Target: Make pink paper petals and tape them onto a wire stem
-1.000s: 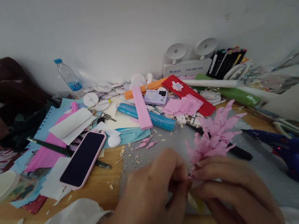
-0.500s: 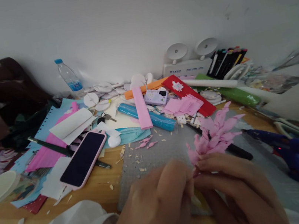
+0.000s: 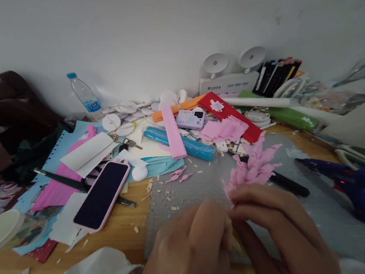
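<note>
A pink crepe-paper flower spray (image 3: 253, 163) with many twisted petals tilts up to the right over the grey cutting mat (image 3: 191, 195). My right hand (image 3: 281, 227) is closed around its lower end, thumb and fingers pinched together. Against those fingertips my left hand (image 3: 188, 246) is closed too, its fingers curled at the base of the spray. What the left fingers grip is hidden. Something yellowish shows blurred beneath, between the hands. A few small twisted pink paper pieces (image 3: 178, 175) lie on the mat beyond my left hand.
At the right lies a blue glue gun (image 3: 347, 181) with a red light. A phone (image 3: 102, 195) rests at the left. Behind are a pink paper strip (image 3: 174, 131), a blue wrapped roll (image 3: 188, 143), pink paper squares (image 3: 224, 129) and a water bottle (image 3: 84, 94).
The pink flower spray has shifted left and slightly down, and my right hand has moved left with it. My left hand stays close by, fingers still curled.
</note>
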The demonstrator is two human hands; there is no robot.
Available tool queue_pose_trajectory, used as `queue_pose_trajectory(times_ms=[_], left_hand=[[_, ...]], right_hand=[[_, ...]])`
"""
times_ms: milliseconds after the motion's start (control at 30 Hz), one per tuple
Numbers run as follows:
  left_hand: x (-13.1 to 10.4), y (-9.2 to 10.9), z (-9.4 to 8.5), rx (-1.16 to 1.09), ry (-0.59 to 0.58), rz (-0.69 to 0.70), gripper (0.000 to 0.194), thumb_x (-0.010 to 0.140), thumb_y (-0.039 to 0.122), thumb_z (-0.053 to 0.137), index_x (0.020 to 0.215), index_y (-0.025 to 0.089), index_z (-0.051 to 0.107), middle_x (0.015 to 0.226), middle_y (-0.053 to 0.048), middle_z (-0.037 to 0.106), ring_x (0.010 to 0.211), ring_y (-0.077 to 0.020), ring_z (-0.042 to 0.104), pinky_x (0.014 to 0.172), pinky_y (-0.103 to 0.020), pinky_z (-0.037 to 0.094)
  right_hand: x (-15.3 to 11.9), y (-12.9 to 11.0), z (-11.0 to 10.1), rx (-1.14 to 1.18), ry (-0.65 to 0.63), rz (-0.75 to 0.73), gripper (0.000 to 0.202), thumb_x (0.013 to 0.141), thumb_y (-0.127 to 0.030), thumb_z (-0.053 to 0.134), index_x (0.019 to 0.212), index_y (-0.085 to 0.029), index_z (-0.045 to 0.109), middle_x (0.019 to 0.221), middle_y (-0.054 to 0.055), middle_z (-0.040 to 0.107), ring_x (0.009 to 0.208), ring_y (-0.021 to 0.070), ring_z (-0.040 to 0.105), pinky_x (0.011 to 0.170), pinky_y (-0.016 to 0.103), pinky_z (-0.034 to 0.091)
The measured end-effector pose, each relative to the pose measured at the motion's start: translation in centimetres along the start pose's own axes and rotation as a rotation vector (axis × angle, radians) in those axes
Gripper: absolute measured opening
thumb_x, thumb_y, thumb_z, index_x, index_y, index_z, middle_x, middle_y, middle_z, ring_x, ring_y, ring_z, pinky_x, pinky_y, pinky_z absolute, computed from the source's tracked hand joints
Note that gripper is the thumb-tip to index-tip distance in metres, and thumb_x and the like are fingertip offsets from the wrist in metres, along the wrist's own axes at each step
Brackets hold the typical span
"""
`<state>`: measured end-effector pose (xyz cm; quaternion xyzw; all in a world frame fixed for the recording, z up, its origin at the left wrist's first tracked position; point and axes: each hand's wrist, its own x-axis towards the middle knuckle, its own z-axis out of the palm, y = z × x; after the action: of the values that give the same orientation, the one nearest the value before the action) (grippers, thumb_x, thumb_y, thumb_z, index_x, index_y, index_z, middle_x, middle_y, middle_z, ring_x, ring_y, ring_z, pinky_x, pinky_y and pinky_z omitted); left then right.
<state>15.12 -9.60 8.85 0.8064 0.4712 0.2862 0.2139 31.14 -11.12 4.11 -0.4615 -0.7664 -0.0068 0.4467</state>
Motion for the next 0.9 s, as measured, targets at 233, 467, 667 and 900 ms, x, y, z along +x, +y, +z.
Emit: queue_pose_trajectory(times_ms=[233,467,667,900], left_hand=[[-0.5,-0.2,0.1,0.011,-0.009,-0.028,0.023,0.078,0.006,0.049,0.067,0.022,0.037,0.056,0.009,0.049,0.046,-0.0077,0.042,0.043,-0.02,0.027],[-0.5,-0.4,0.0,0.022,-0.026,-0.015,0.024,0.082,0.011,0.05,0.066,0.022,0.035,0.056,0.008,0.052,0.045,-0.0078,0.043,0.042,-0.021,0.027],[-0.6,-0.5,-0.4,0.057,-0.057,0.027,0.027,0.082,0.012,0.051,0.067,0.022,0.031,0.057,0.009,0.053,0.045,-0.0071,0.046,0.043,-0.02,0.03],[-0.6,-0.5,-0.4,0.099,-0.027,0.016,0.029,0.08,0.01,0.053,0.066,0.022,0.031,0.057,0.009,0.052,0.046,-0.0072,0.045,0.042,-0.021,0.029]], right_hand=[[0.2,0.1,-0.3,-0.031,-0.052,-0.016,0.018,0.088,-0.013,0.053,0.104,-0.019,0.058,0.109,0.008,0.055,0.103,0.0203,0.056,0.086,0.03,0.052],[0.2,0.0,-0.4,-0.03,-0.029,-0.059,0.026,0.085,-0.007,0.054,0.108,-0.018,0.058,0.112,0.007,0.055,0.107,0.0197,0.054,0.093,0.029,0.048],[0.4,-0.2,-1.2,0.021,-0.098,-0.102,0.026,0.083,-0.003,0.052,0.106,-0.014,0.057,0.118,0.009,0.054,0.114,0.0196,0.052,0.103,0.027,0.045],[0.8,0.1,-1.8,-0.1,-0.174,-0.258,0.029,0.084,-0.002,0.047,0.108,-0.01,0.06,0.118,0.011,0.058,0.12,0.0202,0.047,0.107,0.027,0.041]])
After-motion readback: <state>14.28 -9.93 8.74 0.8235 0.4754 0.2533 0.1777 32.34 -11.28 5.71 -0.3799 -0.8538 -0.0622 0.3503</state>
